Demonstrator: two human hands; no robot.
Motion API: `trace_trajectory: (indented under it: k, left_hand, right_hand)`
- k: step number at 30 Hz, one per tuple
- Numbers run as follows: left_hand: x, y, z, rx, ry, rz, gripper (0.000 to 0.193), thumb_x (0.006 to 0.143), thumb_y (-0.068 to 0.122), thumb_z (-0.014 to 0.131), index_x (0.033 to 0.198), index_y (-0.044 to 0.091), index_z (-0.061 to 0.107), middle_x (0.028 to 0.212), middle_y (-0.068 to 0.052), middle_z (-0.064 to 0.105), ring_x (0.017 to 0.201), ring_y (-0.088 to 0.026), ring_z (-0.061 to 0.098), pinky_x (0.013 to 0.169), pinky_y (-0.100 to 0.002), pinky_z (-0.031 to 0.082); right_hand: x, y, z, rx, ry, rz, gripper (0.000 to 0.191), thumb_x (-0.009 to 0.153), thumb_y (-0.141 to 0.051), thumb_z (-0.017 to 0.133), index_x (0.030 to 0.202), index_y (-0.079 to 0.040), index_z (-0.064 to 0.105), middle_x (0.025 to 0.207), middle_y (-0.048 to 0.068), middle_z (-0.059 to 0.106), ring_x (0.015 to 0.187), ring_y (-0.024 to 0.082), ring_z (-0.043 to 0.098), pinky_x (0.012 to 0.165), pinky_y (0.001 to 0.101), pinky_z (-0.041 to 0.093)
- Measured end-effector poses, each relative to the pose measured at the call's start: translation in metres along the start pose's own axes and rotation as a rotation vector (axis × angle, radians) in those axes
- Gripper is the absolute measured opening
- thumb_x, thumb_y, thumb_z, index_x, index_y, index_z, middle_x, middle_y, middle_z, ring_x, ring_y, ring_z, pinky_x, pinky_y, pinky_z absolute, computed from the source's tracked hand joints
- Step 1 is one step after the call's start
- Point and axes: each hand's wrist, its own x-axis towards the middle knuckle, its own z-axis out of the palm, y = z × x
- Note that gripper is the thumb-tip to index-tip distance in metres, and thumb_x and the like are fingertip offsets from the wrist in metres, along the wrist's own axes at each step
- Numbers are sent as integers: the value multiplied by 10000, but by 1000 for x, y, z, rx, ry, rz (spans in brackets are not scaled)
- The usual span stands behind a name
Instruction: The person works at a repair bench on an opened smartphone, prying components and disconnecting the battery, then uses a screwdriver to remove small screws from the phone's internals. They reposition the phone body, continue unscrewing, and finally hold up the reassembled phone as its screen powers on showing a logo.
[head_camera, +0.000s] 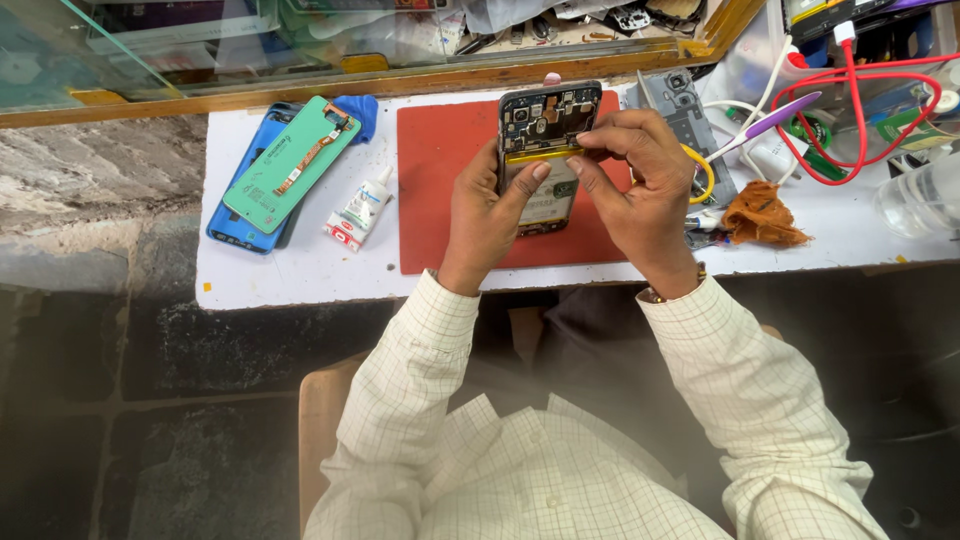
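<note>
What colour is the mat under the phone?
Red; the mat shows best in the head view.

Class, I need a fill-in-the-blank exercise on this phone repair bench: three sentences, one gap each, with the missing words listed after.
1. The left hand holds an opened smartphone with exposed circuit board above a flat ____ rubber mat.
2. The right hand pinches a thin ____ strip that runs across the phone.
3. The small white glue bottle lies between the mat and a green panel stacked on a ____ phone case.

Missing words: red; yellow; blue
</note>
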Motion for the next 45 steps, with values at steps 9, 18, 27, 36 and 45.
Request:
trace_trajectory:
  k: [9,18,27,36,45]
  left_hand:
    - [-3,5,6,3,22,23,282,1028,140,710,1259,0,629,1153,-57,743,1059,-99,688,930,-281,581]
    - [3,21,34,-13,253,-15,298,899,140,825,1108,-17,684,1011,-82,767,882,-100,722,768,-259,618]
    - [1,23,39,-29,303,1,252,896,90,809,1096,-6,688,1014,-67,762,888,-93,722,793,-263,616]
    - [0,18,39,-24,289,23,253,908,68,809,1119,-6,690,1032,-56,758,912,-86,704,820,-262,604]
    - [-1,14,36,-6,235,59,270,952,140,789,1151,0,670,1050,-65,764,938,-95,719,833,-268,616]
  right_hand:
    - [3,3,-6,-49,-29,-74,265,905,95,845,1110,-18,720,1105,72,640,1033,179,674,879,270,591]
    - [6,-4,-4,-154,-1,-155,293,899,103,859,1117,-35,722,1075,68,637,1007,198,676,837,294,579]
    - [-2,-2,-4,-28,-12,-87,287,903,133,799,1134,-23,729,1134,84,637,1055,176,671,896,283,602]
    - [-6,14,3,371,96,237,218,996,58,760,1147,10,610,1104,49,679,1000,84,669,921,244,587]
    - [-5,15,9,340,144,211,193,1003,59,766,1094,3,605,1104,61,672,969,85,661,904,245,594]
